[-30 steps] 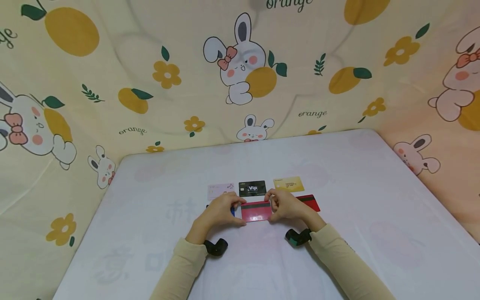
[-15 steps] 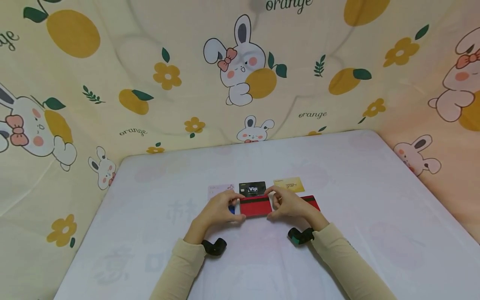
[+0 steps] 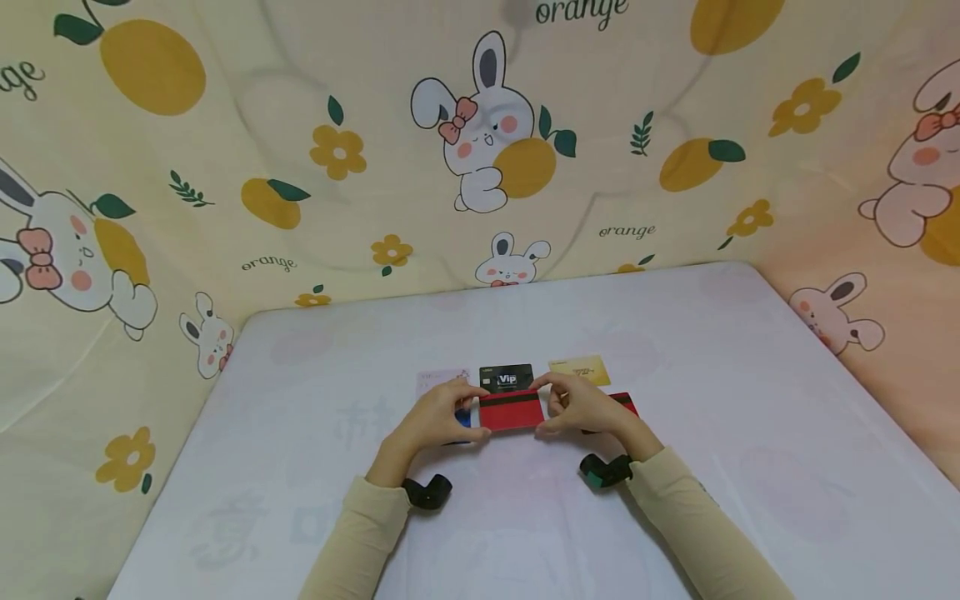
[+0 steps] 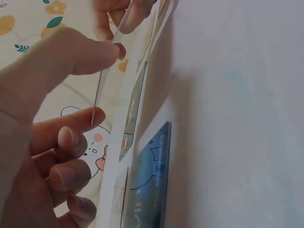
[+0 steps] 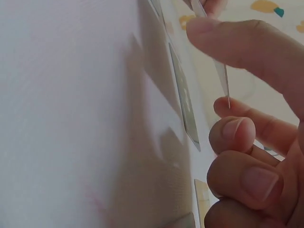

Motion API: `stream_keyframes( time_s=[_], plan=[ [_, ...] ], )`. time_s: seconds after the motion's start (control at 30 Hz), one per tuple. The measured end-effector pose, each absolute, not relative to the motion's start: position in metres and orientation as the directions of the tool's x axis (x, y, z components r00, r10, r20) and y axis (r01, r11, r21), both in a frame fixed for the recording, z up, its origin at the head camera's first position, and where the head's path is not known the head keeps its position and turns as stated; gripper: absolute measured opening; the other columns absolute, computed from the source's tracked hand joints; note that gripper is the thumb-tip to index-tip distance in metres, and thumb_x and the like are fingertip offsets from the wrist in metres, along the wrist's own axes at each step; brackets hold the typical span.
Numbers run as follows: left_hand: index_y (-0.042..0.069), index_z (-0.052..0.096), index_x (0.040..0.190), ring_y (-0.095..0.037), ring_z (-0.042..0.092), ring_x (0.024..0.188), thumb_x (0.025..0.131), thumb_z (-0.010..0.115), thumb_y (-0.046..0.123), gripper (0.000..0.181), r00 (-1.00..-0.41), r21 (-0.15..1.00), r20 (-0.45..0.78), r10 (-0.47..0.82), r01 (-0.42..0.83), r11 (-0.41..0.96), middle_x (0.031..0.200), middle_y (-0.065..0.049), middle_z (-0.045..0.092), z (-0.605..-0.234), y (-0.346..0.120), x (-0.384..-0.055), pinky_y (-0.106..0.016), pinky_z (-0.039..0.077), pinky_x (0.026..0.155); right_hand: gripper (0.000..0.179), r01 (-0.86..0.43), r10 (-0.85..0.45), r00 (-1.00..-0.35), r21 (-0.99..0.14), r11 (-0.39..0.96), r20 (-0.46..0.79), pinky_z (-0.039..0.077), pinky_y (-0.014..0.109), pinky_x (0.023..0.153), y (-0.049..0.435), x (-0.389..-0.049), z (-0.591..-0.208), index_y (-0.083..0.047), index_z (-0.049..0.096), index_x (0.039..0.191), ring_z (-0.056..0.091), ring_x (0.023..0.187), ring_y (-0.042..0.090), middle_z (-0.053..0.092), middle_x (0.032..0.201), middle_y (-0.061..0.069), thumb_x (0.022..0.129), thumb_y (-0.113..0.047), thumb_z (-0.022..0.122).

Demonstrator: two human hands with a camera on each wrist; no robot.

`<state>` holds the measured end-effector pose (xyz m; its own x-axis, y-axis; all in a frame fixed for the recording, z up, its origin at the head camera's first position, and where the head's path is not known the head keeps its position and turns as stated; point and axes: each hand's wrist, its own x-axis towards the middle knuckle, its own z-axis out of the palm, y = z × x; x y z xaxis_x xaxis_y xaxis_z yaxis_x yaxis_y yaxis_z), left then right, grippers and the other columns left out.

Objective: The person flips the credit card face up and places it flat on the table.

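Between my two hands is a red card (image 3: 511,412) with a dark stripe along its upper part. My left hand (image 3: 441,414) pinches its left end between thumb and index finger; my right hand (image 3: 583,408) pinches the right end likewise. Both wrist views show this card (image 4: 98,97) nearly edge-on, raised off the table. Behind it lies a black "Vip" card (image 3: 506,377), its lower part overlapped in the head view. A blue card (image 4: 152,178) lies below my left hand, mostly covered in the head view. Another red card (image 3: 626,402) shows partly behind my right hand.
A pale pink card (image 3: 437,379) and a gold card (image 3: 590,369) flank the black one in the back row. All lie on a white-covered table (image 3: 337,350). A patterned cloth (image 3: 315,217) hangs behind it. Each wrist carries a small black device (image 3: 428,492).
The held red card has moved slightly up and away, its glare gone, and now overlaps the black card's lower edge. Both hands have kept their pinch on it.
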<state>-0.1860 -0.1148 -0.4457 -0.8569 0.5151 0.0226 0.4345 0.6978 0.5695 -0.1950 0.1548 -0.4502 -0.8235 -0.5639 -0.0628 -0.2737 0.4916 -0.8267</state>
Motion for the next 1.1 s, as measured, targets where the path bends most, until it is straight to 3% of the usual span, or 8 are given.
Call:
stream_keyframes(
  time_s=[0.17,0.33,0.67,1.1],
  plan=[
    [0.015,0.068,0.118,-0.011,0.044,0.079,0.072,0.081,0.036,0.053,-0.848,0.536,0.046,0.529,0.468,0.703,0.083,0.001,0.049,-0.447,-0.117,-0.187,-0.023,0.037,0.071,0.057,-0.295,-0.583,-0.812,-0.849,0.439,-0.019,0.036,0.018,0.055,0.158,-0.197,-0.450,-0.001,0.057,0.123,0.042,0.058,0.002,0.045,0.066,-0.003,0.073,-0.016,0.082],
    [0.015,0.068,0.119,-0.014,0.054,0.092,0.072,0.081,0.037,0.054,-0.849,0.536,0.049,0.527,0.467,0.703,0.088,0.000,0.054,-0.446,-0.118,-0.187,-0.030,0.047,0.084,0.057,-0.287,-0.580,-0.814,-0.870,0.401,0.001,0.039,0.018,0.056,0.160,-0.198,-0.448,-0.001,0.057,0.124,0.044,0.059,0.002,0.047,0.068,-0.001,0.074,-0.014,0.082],
    [0.013,0.069,0.116,-0.010,0.041,0.076,0.071,0.083,0.036,0.052,-0.833,0.556,0.064,0.550,0.487,0.674,0.081,-0.005,0.050,-0.444,-0.115,-0.186,-0.018,0.029,0.062,0.054,-0.271,-0.591,-0.803,-0.928,0.257,0.071,0.041,0.019,0.057,0.158,-0.197,-0.440,0.002,0.055,0.125,0.044,0.059,0.002,0.049,0.072,0.000,0.076,-0.004,0.078],
    [0.016,0.067,0.117,-0.009,0.042,0.078,0.072,0.083,0.038,0.054,-0.834,0.575,0.045,0.550,0.472,0.669,0.083,-0.003,0.050,-0.445,-0.112,-0.185,-0.018,0.032,0.064,0.057,-0.271,-0.580,-0.802,-0.953,0.139,0.144,0.038,0.020,0.054,0.152,-0.194,-0.439,0.010,0.050,0.127,0.042,0.058,0.004,0.043,0.069,-0.001,0.077,-0.001,0.076]
  ],
)
